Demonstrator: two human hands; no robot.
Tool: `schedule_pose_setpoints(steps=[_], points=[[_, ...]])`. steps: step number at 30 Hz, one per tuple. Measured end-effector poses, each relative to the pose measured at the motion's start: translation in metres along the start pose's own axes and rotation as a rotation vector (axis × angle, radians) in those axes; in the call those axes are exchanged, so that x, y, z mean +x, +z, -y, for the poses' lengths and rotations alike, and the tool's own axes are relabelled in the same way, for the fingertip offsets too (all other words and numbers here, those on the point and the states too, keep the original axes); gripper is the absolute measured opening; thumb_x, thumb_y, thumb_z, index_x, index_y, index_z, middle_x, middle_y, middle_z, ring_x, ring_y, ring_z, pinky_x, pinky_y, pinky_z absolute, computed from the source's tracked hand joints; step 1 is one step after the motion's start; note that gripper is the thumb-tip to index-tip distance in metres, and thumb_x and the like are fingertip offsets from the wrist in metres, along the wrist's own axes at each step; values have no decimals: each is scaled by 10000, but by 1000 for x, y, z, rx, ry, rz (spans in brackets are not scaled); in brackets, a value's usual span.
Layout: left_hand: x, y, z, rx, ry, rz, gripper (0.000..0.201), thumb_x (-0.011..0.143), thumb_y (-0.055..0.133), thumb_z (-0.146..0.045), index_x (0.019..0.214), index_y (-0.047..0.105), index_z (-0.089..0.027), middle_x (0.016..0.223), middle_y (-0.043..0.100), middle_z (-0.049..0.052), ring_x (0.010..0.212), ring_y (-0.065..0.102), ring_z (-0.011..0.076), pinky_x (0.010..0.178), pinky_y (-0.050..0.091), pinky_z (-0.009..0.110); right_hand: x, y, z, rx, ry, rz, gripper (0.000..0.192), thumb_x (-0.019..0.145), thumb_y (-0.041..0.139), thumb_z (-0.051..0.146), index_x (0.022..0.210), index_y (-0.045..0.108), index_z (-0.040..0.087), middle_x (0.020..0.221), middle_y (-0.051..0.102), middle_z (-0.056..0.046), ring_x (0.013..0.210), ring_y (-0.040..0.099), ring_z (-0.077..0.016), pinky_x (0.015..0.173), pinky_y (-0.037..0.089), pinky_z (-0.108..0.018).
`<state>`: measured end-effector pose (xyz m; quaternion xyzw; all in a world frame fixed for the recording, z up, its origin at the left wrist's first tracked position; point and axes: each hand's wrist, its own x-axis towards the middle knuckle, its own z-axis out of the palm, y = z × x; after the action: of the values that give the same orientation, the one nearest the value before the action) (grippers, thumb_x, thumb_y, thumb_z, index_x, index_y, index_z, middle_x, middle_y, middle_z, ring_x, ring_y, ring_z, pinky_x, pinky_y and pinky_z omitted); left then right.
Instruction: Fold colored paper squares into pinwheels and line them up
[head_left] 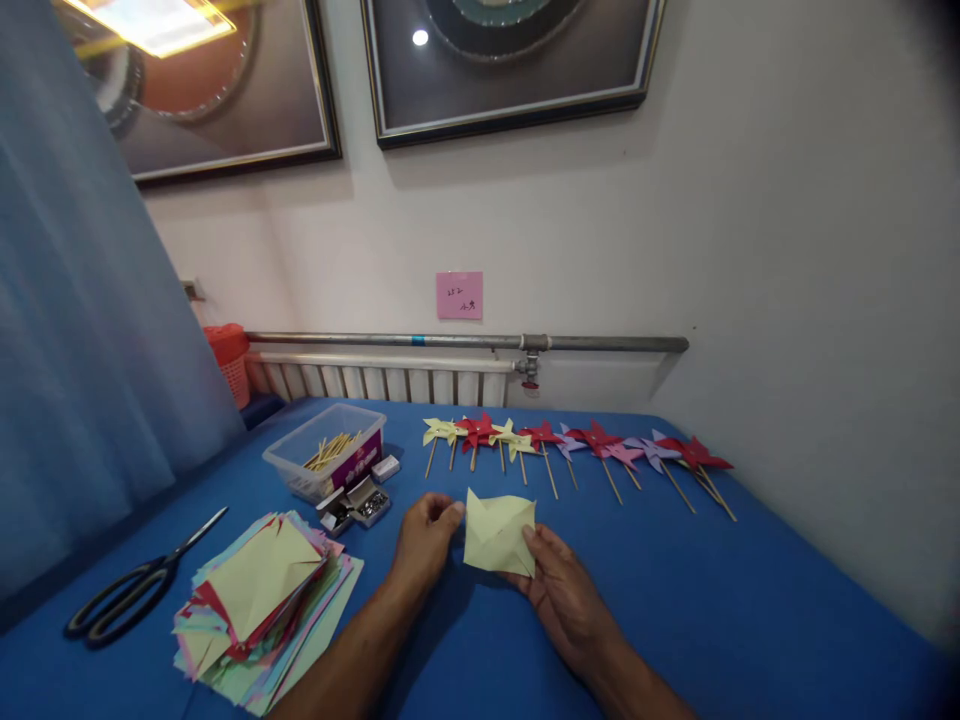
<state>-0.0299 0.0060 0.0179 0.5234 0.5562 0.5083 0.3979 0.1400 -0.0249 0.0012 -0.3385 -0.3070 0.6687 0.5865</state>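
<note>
A pale yellow paper square, its corners partly cut and lifting, is held up over the blue table. My right hand pinches its right edge, thumb in front and fingers behind. Just left of the paper is my left hand, thumb and fingertips pressed together near its edge; whether something small sits between them is hidden. To the left lies a stack of coloured paper squares, a pale yellow one on top. Two small open boxes of metal pins stand behind my left forearm.
Finished paper pinwheels on sticks lie in a row at the back. A clear plastic tub holds wooden sticks, with a small closed box beside it. Scissors lie far left, near a blue curtain. Behind the table runs a metal pipe.
</note>
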Motion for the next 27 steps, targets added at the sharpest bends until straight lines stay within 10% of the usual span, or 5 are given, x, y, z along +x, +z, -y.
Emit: schedule_pose_setpoints(steps=[3, 11, 27], points=[[3, 6, 5, -349, -269, 242, 349, 664, 739, -469, 693, 578, -160, 547, 553, -17, 473, 477, 110, 501, 358, 246, -1, 0, 0, -32, -11, 9, 358, 770, 797, 451, 996, 709, 187, 977, 785, -94, 974, 722, -291, 814, 567, -415], [-8, 13, 3, -609, -311, 243, 401, 509, 875, -365, 677, 580, -151, 582, 642, 9, 514, 560, 128, 536, 407, 250, -8, 6, 6, -105, 41, 103, 475, 766, 786, 522, 1093, 727, 183, 938, 790, -98, 913, 729, -285, 808, 557, -406], [-13, 17, 7, -20, 93, 21, 159, 728, 654, -286, 680, 545, -182, 583, 492, -56, 557, 441, 97, 530, 356, 209, 1, 1, -7, -145, 80, 2, 458, 696, 823, 496, 991, 737, 157, 812, 788, -90, 789, 742, -274, 731, 571, -398]])
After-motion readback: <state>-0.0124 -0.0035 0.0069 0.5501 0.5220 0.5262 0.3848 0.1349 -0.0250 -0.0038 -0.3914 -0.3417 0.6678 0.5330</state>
